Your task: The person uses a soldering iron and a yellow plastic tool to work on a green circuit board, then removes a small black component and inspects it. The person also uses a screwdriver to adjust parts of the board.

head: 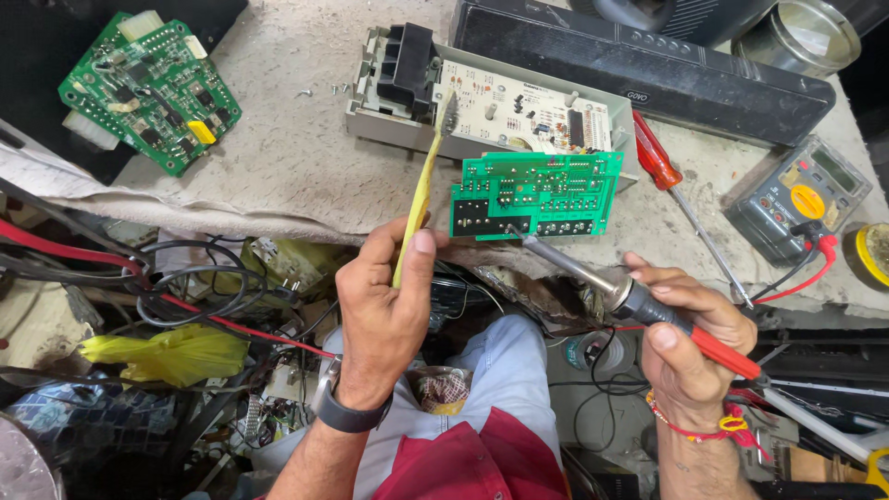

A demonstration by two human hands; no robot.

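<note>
two hands work one green circuit board [535, 194], which lies solder side up at the bench edge, at 12 o'clock from your lap. your right hand [690, 338] closes its fingers round the red-handled soldering iron [639, 301], held pen-like so the tip meets the board's lower edge. your left hand [384, 306] pinches a yellow brush [417, 199], bristles raised toward 12 o'clock, clear of the joint. a multimeter [798, 199] sits at 2 o'clock.

A dark smartwatch [347, 407] is worn on the left wrist, red thread bands [704, 428] on the right; a red shirt [472, 458] and light jeans [500, 356] are seen.
</note>
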